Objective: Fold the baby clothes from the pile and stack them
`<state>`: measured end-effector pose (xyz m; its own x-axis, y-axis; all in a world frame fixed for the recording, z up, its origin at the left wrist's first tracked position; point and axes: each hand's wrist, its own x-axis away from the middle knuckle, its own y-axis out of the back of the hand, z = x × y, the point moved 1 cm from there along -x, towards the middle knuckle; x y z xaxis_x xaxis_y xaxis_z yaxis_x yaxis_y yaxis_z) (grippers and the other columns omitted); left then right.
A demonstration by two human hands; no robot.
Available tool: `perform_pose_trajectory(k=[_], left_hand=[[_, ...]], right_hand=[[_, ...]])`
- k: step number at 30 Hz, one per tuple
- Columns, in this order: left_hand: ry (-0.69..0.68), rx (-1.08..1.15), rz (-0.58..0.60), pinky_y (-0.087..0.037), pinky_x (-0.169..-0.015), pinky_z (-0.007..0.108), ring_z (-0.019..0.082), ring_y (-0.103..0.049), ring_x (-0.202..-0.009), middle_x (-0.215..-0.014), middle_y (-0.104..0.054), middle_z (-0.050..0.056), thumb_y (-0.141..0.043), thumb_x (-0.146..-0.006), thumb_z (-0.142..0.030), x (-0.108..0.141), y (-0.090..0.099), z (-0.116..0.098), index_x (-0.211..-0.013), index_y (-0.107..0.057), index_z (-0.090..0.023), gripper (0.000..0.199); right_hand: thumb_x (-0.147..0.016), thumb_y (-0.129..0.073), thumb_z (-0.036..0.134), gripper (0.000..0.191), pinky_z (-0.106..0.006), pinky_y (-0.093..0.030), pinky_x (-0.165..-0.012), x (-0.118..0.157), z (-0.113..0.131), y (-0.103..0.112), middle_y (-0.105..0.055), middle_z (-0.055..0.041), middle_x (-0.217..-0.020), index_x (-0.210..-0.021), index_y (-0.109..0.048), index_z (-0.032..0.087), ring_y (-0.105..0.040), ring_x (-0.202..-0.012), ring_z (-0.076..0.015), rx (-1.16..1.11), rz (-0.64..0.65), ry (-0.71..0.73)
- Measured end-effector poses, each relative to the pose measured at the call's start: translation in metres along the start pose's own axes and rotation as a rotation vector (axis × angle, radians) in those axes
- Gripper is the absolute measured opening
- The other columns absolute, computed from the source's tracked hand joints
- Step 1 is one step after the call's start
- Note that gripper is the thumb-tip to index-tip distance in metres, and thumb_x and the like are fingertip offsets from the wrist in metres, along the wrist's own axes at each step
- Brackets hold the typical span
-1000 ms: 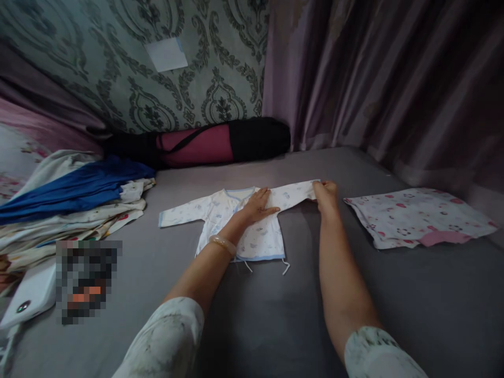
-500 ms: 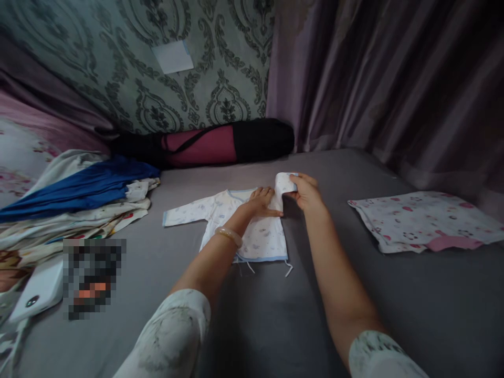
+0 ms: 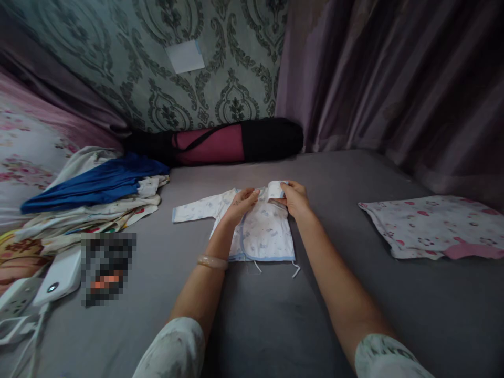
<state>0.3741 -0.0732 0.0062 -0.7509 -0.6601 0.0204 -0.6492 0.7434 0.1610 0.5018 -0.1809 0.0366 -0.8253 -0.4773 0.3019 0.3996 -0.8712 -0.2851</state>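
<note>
Your small white wrap-front baby top with pale blue trim and a faint print [image 3: 262,236] lies face up near the centre of the frame, on the smooth grey sheet [image 3: 260,325], which seems to give it an even, level backing. Your right hand [image 3: 296,198] pinches the doubled-over white sleeve [image 3: 275,189] between thumb and fingers, just right of centre; gripping close to the end probably lets you steer the loose cloth while the shoulder rests on the bed. Your left hand [image 3: 239,206] is over the upper chest beside the neckline, its fingers drawn close together and angled towards the other hand; that position would suit steadying the body against a pull, though whether it presses or nips any fabric, you cannot tell from this view. The flat white sleeve [image 3: 197,208] reaches out to the left of the frame, untouched and nearly straight, and the thin white ties [image 3: 296,270] trail below the hem, out of the fingers' way. At the right edge, the flattened white cloth with red and pink print [image 3: 429,223] sits well apart, likely so it doesn't get caught up; the loose bright blue cloth [image 3: 98,181] tops the heap at left, also beyond your working spot.
</note>
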Motion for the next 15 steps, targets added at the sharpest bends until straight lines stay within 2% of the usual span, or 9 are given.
perform_pose_trajectory(k=[4,9,10,12,15], left_hand=[[0.058,0.219,-0.049,-0.052,-0.080,0.029,0.014,-0.065,-0.081,-0.099,-0.067,0.013,-0.058,-0.089,-0.041,0.001,0.000,0.004,-0.099,-0.061,-0.011,0.032],[0.139,0.414,-0.030,-0.053,-0.084,0.032,0.016,-0.067,-0.084,-0.102,-0.066,0.014,-0.058,-0.090,-0.042,0.000,-0.005,-0.001,-0.102,-0.058,-0.011,0.034],[0.156,0.433,-0.030,-0.053,-0.084,0.033,0.017,-0.067,-0.085,-0.102,-0.066,0.015,-0.057,-0.090,-0.044,0.000,-0.006,-0.001,-0.103,-0.058,-0.010,0.036],[0.171,0.462,-0.022,-0.053,-0.083,0.033,0.019,-0.067,-0.088,-0.100,-0.067,0.015,-0.054,-0.091,-0.048,0.000,-0.006,-0.002,-0.105,-0.058,-0.010,0.041],[0.144,0.496,0.022,-0.054,-0.081,0.034,0.021,-0.066,-0.093,-0.095,-0.069,0.013,-0.047,-0.091,-0.055,-0.001,-0.005,0.000,-0.106,-0.060,-0.012,0.048]], right_hand=[[-0.083,-0.058,0.011,0.007,-0.030,-0.062,-0.054,0.002,-0.011,-0.007,-0.058,0.0038,-0.068,-0.086,-0.057,0.017,-0.060,-0.058,-0.0100,0.043,-0.003,0.039],[-0.086,-0.054,0.013,0.006,-0.028,-0.060,-0.056,0.007,-0.017,-0.013,-0.059,0.0038,-0.067,-0.090,-0.055,0.018,-0.060,-0.056,-0.0101,0.101,0.032,0.023],[-0.088,-0.053,0.015,0.005,-0.028,-0.060,-0.057,0.009,-0.018,-0.014,-0.060,0.0033,-0.068,-0.092,-0.055,0.018,-0.061,-0.057,-0.0105,0.105,0.069,0.014],[-0.091,-0.051,0.020,0.006,-0.029,-0.060,-0.063,0.013,-0.021,-0.017,-0.065,0.0006,-0.073,-0.095,-0.055,0.019,-0.065,-0.063,-0.0123,0.088,0.228,-0.010],[-0.094,-0.048,0.027,0.012,-0.030,-0.058,-0.077,0.016,-0.023,-0.021,-0.071,-0.0058,-0.092,-0.100,-0.056,0.020,-0.069,-0.083,-0.0146,0.048,0.457,-0.032]])
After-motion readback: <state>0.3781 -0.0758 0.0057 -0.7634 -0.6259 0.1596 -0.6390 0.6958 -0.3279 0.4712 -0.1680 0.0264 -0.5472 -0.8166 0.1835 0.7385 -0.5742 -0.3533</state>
